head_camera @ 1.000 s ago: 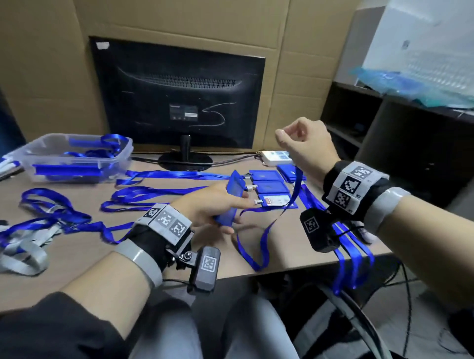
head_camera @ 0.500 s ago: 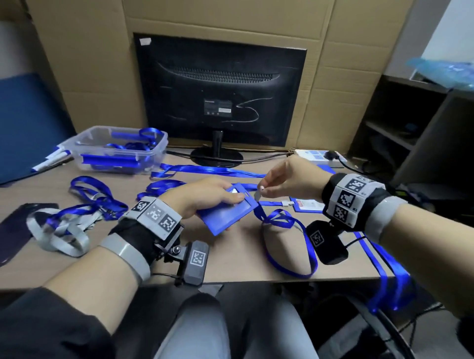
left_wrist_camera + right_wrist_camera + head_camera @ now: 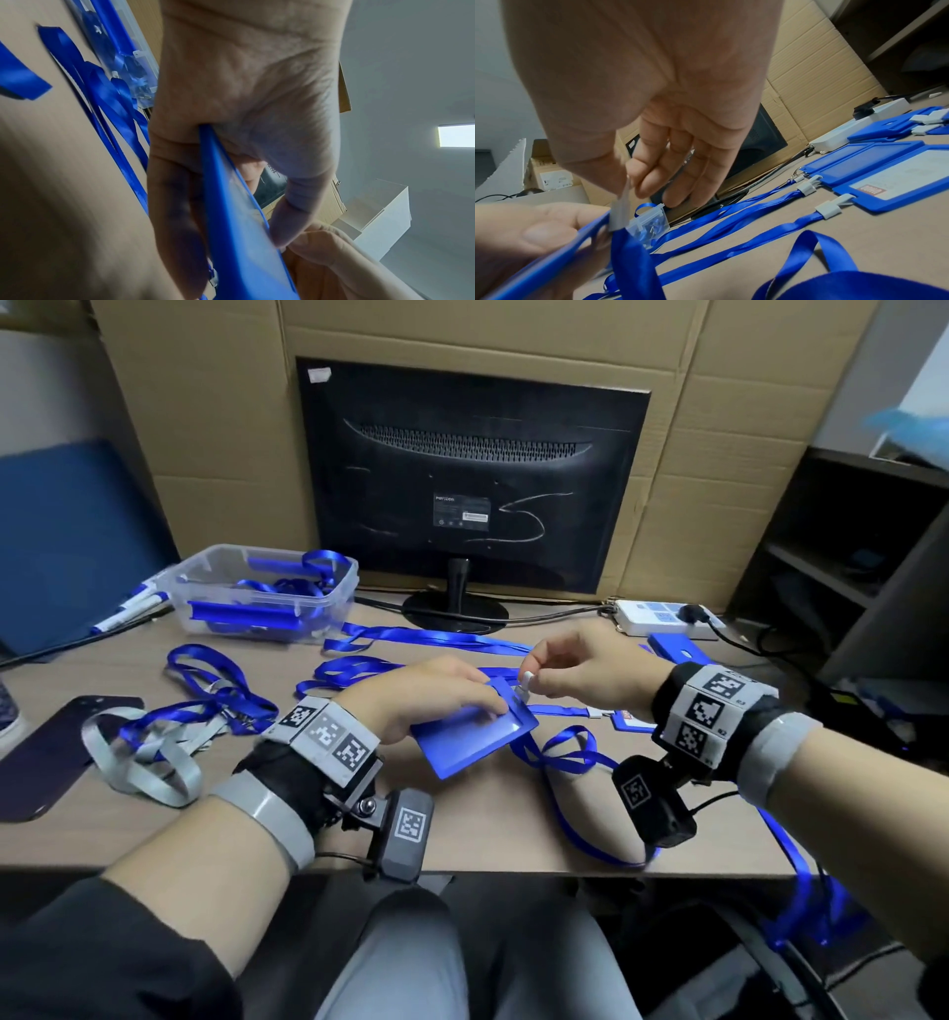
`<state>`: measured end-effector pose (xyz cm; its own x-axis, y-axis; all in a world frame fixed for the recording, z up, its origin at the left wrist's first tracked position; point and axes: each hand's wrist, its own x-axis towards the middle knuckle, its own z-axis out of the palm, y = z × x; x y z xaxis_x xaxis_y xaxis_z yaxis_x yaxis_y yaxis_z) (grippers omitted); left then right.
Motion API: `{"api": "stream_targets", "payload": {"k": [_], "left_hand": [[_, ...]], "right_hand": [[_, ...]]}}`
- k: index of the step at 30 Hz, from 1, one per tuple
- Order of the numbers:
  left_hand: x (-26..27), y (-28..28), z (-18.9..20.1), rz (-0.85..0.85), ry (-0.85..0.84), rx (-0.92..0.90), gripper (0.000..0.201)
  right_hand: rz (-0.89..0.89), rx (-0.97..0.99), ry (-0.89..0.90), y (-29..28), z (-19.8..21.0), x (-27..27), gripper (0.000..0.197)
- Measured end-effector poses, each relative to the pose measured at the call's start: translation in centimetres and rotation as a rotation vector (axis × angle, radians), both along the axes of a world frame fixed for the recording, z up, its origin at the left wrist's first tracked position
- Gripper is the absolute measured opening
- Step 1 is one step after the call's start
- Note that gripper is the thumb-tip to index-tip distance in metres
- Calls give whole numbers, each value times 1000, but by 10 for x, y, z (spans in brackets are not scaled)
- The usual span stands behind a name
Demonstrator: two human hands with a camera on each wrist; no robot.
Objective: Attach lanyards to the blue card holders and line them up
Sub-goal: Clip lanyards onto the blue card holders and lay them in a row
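Left hand (image 3: 436, 698) clamps the blue card holder (image 3: 475, 739) flat-side up just above the desk (image 3: 488, 829), thumb on one face and fingers on the other, as the left wrist view confirms. Our right hand (image 3: 580, 667) pinches the pale plastic clip (image 3: 526, 681) of a blue lanyard (image 3: 570, 752) between thumb and forefinger, the other fingers loosely curled, right at the holder's top edge.

A second ago we had the right hand raised high, drawing the ribbon up clear of the desk, with the holder held on edge. Half a second ago both hands had come down and together. Now the clip tip meets the holder's top edge; the right wrist view shows it standing at the edge beside the slot, though we cannot tell whether the tab has passed through.

We judge this to be the threading step, not yet closed: the tab looks to need feeding through the slot and snapping shut.

Behind the right hand lie finished card holders (image 3: 875, 166) in a row near the power strip (image 3: 662, 616), their lanyards (image 3: 436, 636) stretched leftward. More loose lanyards (image 3: 215, 680) and a stocked clear plastic bin (image 3: 267, 593) suggest several remain.
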<state>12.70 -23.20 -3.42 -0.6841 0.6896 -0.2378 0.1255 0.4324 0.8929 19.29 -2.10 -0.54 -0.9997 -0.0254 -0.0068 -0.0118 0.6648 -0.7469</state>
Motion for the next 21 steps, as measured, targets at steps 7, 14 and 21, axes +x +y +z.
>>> {"api": "stream_targets", "payload": {"k": [7, 14, 21], "left_hand": [[-1, -1, 1, -15, -62, 55, 15], [-7, 1, -10, 89, -168, 188, 10], [-6, 7, -14, 136, -211, 203, 16]], "right_hand": [[12, -51, 61, -3, -6, -2, 9], [-26, -107, 85, 0, -12, -5, 10], [-48, -66, 103, 3, -14, -1, 6]]}}
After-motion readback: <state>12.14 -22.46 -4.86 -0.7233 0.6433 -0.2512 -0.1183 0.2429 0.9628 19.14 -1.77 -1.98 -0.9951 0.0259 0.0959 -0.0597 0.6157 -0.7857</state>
